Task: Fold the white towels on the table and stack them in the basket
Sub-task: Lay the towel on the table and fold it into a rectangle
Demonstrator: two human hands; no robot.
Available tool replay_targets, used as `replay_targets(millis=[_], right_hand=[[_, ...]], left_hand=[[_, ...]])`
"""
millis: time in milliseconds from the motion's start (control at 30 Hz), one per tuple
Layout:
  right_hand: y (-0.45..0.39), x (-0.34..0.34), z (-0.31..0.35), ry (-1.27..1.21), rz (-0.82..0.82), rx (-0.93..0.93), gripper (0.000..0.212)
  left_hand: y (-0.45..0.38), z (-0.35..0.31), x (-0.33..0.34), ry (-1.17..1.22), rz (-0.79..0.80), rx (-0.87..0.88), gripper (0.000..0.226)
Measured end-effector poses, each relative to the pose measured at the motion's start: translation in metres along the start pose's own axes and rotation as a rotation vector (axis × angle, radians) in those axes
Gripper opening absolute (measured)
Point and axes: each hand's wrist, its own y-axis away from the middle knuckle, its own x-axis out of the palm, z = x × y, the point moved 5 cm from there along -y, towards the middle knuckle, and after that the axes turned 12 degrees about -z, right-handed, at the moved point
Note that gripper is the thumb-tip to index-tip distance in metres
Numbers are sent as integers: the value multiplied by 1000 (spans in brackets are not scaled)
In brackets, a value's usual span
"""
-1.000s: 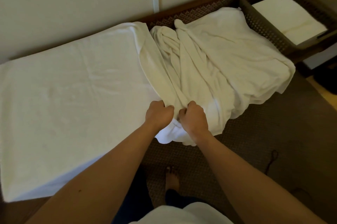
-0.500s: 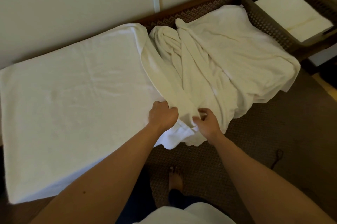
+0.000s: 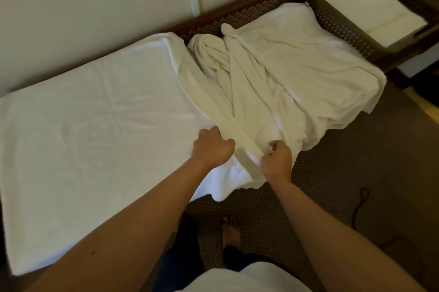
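A large white towel (image 3: 90,125) lies spread flat over the left part of the table. To its right a crumpled white towel (image 3: 285,82) is heaped, partly hanging over the near edge. My left hand (image 3: 211,149) is closed on the near corner where the flat towel meets the heap. My right hand (image 3: 276,160) pinches the near edge of the crumpled towel a short way to the right. A dark woven basket (image 3: 344,28) stands at the far right with a folded white towel (image 3: 375,16) inside.
The table (image 3: 256,11) has a patterned brown top and runs along a pale wall (image 3: 95,6). Brown carpet (image 3: 356,173) lies below, with a thin dark cord (image 3: 358,206) on it. My bare foot (image 3: 231,232) shows under the table edge.
My hands, side by side a second ago, have drawn apart: the right hand slid right along the crumpled towel's near edge and the left stayed put.
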Motion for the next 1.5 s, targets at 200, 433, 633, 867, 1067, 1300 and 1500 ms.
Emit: replay_targets(millis=[200, 433, 633, 867, 1067, 1300, 1500], right_hand=[[7, 5, 33, -212, 5, -95, 18], [8, 17, 40, -454, 416, 152, 22], [-3, 9, 27, -568, 359, 210, 23], [-26, 17, 5, 31, 529, 80, 30], [-12, 14, 3, 19, 353, -96, 24], [-6, 22, 12, 93, 452, -53, 18], [-13, 16, 23, -25, 395, 1, 8]], left_hand=[[-5, -35, 8, 21, 3, 155, 12], [-21, -29, 14, 182, 57, 126, 39], [-20, 22, -1, -181, -172, 428, 42], [-19, 26, -1, -242, -94, 480, 44], [-20, 29, -1, -249, -63, 477, 45], [-16, 32, 2, -279, -62, 505, 47], [-18, 32, 3, -271, -47, 498, 46]])
